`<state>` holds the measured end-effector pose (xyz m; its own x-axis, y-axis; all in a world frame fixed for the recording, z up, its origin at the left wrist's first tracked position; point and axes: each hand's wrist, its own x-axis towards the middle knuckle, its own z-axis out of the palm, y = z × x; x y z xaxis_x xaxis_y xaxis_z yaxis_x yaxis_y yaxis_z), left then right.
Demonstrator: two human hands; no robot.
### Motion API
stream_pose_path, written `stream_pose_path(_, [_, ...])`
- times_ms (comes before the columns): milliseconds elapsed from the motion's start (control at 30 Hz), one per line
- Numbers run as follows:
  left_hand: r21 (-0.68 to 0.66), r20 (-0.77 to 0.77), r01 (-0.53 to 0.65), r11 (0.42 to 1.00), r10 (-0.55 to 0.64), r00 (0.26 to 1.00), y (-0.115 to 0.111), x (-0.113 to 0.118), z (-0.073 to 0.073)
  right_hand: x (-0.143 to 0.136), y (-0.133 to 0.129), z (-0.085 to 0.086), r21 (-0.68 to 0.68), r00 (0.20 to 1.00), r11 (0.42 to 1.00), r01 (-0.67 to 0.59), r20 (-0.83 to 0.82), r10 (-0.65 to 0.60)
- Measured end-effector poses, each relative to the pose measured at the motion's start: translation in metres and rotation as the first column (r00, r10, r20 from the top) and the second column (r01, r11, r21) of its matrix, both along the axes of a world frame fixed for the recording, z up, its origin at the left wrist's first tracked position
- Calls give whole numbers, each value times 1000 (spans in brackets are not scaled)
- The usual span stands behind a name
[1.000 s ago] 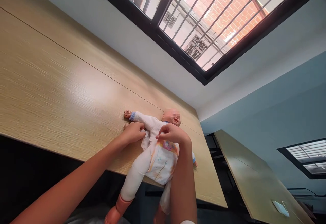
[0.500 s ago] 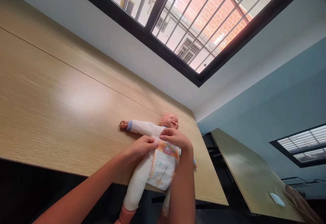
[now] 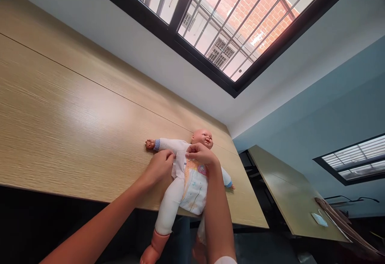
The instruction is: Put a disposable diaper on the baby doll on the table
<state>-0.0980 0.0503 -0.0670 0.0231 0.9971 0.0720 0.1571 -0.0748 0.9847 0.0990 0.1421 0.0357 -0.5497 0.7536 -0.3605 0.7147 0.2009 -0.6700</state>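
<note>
A baby doll (image 3: pixel 171 206) lies on its back on a wooden table (image 3: pixel 90 136), its legs hanging over the near edge. Its top is white with blue cuffs. A white diaper (image 3: pixel 195 192) with an orange printed waistband covers its hips and belly. At the doll's side, my left hand (image 3: pixel 161 166) is closed, thumb and finger pinching the diaper's white side flap. My right hand (image 3: pixel 201 154) reaches across the belly, its fingertips pinched at the waistband's upper corner. My right forearm hides part of the diaper's far side and the doll's other leg.
A barred window (image 3: pixel 222 31) in a black frame is set in the wall behind the table. To the right, past a dark gap, stands a second table (image 3: pixel 279 188) with a small white object (image 3: pixel 319 220) and brown cloth (image 3: pixel 337 218) near its end.
My left hand has moved up and outward, drawing the white flap away from the waistband. My right hand has shifted slightly up and left. The whole view has tilted a little.
</note>
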Motion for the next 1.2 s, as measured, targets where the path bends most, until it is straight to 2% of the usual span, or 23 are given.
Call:
stream_pose_path(100, [6, -162, -25, 1000, 26, 986, 5, -12, -5, -1, 1, -5, -34, 999, 999, 6, 41, -4])
stream_pose_path(233, [14, -298, 42, 999, -36, 954, 13, -13, -1, -6, 0, 2, -46, 997, 998, -31, 72, 35])
stream_pose_path(400, [-53, -400, 22, 998, -41, 916, 18, -2, 6, -19, -1, 8, -3, 964, 986, -167, 212, 163])
stream_pose_path(500, [-81, -408, 0, 997, -33, 913, 16, 1, 9, -30, -3, 6, 48, 959, 978, -205, 208, 191])
stream_pose_path(700, [-123, -248, 56, 991, -85, 965, 23, -6, 5, -40, -2, -1, 201, 943, 953, -228, 290, 165])
stream_pose_path(833, [-197, -81, 53, 979, -70, 994, 31, -10, -6, -41, 1, -6, 223, 881, 914, -338, 418, 223])
stream_pose_path(1000, [-268, 75, 42, 963, -22, 997, 37, -13, -16, -48, 3, -9, 222, 799, 858, -463, 524, 296])
stream_pose_path(1200, [-310, 212, 98, 946, -32, 977, 38, -18, -12, -49, -2, -13, 263, 782, 856, -445, 580, 228])
